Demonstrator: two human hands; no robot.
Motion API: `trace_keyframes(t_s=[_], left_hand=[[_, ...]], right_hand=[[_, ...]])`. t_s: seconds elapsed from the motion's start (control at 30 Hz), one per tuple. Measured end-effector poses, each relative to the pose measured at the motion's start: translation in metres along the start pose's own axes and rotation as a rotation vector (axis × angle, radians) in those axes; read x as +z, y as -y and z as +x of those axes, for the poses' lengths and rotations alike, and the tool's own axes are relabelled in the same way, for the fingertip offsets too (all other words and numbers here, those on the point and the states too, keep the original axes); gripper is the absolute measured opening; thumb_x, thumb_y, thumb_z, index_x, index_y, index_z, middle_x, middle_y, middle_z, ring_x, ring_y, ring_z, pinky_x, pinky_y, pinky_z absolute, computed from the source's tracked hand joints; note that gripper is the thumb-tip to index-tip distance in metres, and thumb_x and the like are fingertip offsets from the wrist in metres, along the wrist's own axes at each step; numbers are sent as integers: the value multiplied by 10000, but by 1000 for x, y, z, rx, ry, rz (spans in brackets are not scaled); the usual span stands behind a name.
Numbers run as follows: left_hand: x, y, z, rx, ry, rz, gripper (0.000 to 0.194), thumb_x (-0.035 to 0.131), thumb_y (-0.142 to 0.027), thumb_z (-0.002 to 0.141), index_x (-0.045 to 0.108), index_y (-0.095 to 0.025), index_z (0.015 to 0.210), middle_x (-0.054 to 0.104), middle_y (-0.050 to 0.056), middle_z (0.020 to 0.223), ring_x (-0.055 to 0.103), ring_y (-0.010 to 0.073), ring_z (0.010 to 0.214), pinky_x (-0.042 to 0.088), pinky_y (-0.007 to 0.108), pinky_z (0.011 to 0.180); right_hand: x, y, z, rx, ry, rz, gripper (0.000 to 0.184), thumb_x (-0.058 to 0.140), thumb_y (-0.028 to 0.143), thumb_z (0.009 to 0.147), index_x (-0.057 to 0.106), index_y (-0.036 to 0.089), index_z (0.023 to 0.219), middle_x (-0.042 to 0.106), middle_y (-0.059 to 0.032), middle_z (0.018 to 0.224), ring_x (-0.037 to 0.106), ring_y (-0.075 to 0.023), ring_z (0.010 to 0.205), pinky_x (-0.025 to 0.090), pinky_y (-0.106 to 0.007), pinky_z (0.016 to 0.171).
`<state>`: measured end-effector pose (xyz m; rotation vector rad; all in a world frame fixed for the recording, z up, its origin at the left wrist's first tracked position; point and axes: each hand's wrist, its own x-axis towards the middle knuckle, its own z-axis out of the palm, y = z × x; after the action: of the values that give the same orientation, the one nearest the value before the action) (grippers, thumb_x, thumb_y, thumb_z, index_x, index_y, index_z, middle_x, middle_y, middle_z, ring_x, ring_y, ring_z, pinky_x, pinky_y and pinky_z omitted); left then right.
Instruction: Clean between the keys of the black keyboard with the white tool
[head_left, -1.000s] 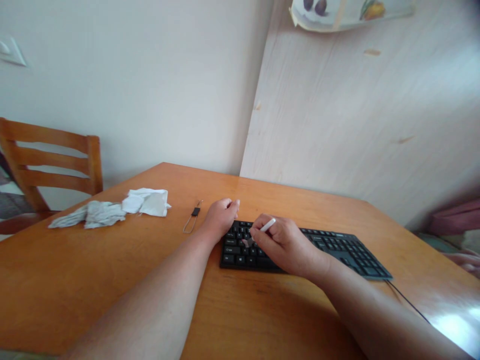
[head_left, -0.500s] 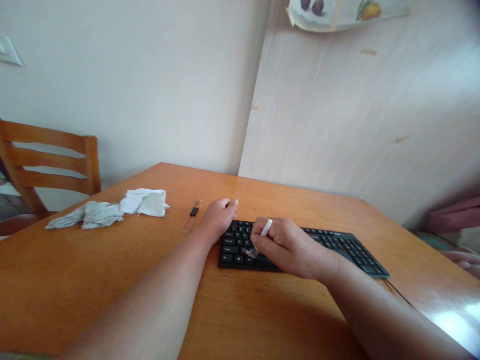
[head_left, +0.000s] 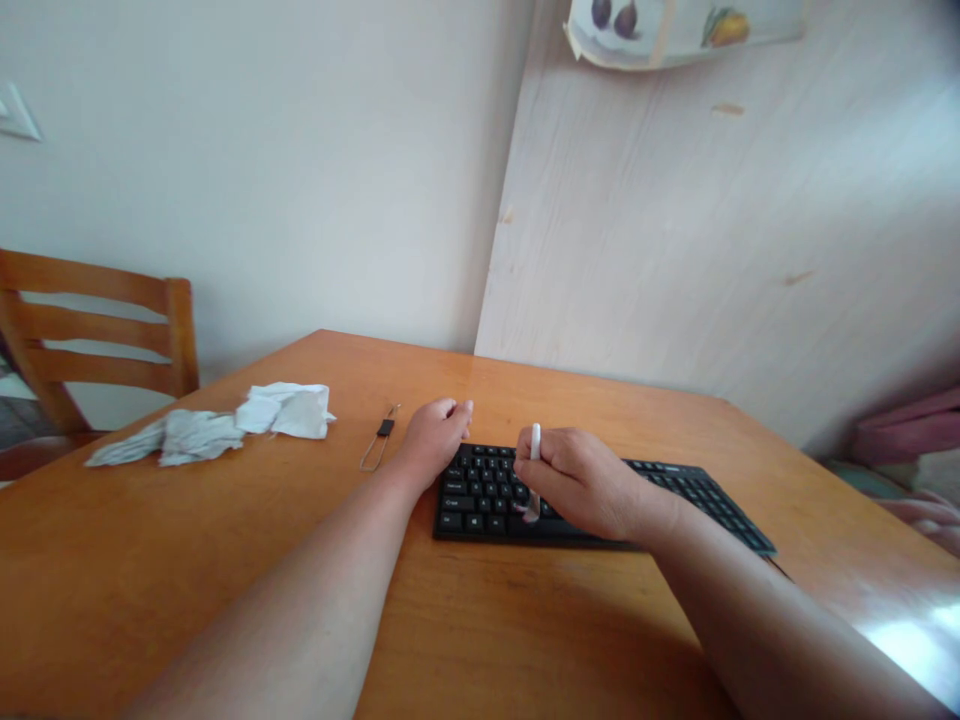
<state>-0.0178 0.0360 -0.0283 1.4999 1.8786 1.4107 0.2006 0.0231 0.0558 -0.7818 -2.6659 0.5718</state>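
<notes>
A black keyboard lies flat on the wooden table, its left part in front of me. At its far left corner rests my left hand, fingers curled closed against the edge; the fingertips are partly hidden. My right hand is closed in a fist around a small brush with a white handle. The brush stands nearly upright, its pale, blurred lower end at the keys near the space bar. Right of that, my right hand and wrist cover the middle of the keyboard.
A black piece with a thin wire loop lies left of my left hand. Farther left are crumpled white and grey cloths. A wooden chair stands at the left. Another person's hand shows at the right edge.
My right hand has moved a little to the right along the keyboard, and the brush now stands more upright. My left hand stays at the corner. The view shifts slightly.
</notes>
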Motion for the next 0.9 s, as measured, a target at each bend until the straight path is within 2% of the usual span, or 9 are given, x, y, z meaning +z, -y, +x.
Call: trace_keyframes(t_s=[0.13, 0.3, 0.37, 0.47, 0.63, 0.73, 0.9], left_hand=[[-3, -2, 2, 14, -18, 3, 414, 473, -527, 897, 575, -216, 643, 681, 42, 701, 609, 194, 697, 420, 307, 660], [-7, -16, -2, 58, 8, -81, 403, 464, -525, 918, 644, -202, 757, 716, 49, 799, 640, 197, 787, 464, 307, 739], [-8, -25, -6, 59, 81, -238, 410, 489, -541, 916, 676, -184, 842, 732, 66, 867, 651, 197, 830, 482, 311, 772], [-9, -36, -14, 16, 255, -415, 456, 510, -582, 911, 701, -168, 913, 737, 76, 894, 644, 185, 812, 481, 317, 772], [-12, -48, -25, -15, 551, -475, 511, 496, -622, 918, 730, -168, 922, 719, 65, 815, 619, 179, 766, 448, 314, 746], [-13, -49, -26, -6, 622, -482, 468, 531, -604, 910, 713, -175, 865, 651, 29, 691, 562, 155, 669, 414, 290, 684], [-14, -46, -25, -5, 623, -502, 489, 540, -639, 893, 617, -186, 727, 520, -23, 585, 442, 123, 567, 335, 271, 603]], right_hand=[[-2, -7, 1, 67, -98, 14, 351, 472, 247, 970, 470, 219, 621, 597, 8, 518, 538, -139, 515, 369, -280, 563], [0, -16, 7, 55, -331, 410, 275, 479, 356, 982, 517, 209, 752, 532, 23, 611, 566, -137, 561, 385, -269, 553], [2, -19, 11, 54, -399, 510, 249, 522, 384, 958, 543, 199, 793, 527, 20, 660, 554, -134, 600, 397, -267, 577], [5, -20, 15, 74, -454, 615, 255, 562, 408, 933, 562, 189, 803, 553, 6, 694, 540, -137, 648, 422, -277, 615], [10, -26, 20, 103, -504, 812, 297, 637, 459, 889, 568, 186, 795, 580, 4, 678, 535, -133, 631, 436, -277, 600], [14, -32, 23, 109, -521, 915, 287, 664, 447, 884, 598, 175, 821, 600, 2, 684, 537, -126, 624, 434, -271, 595], [21, -39, 27, 122, -567, 1116, 294, 699, 445, 865, 635, 162, 821, 620, -8, 689, 527, -114, 593, 413, -257, 561]])
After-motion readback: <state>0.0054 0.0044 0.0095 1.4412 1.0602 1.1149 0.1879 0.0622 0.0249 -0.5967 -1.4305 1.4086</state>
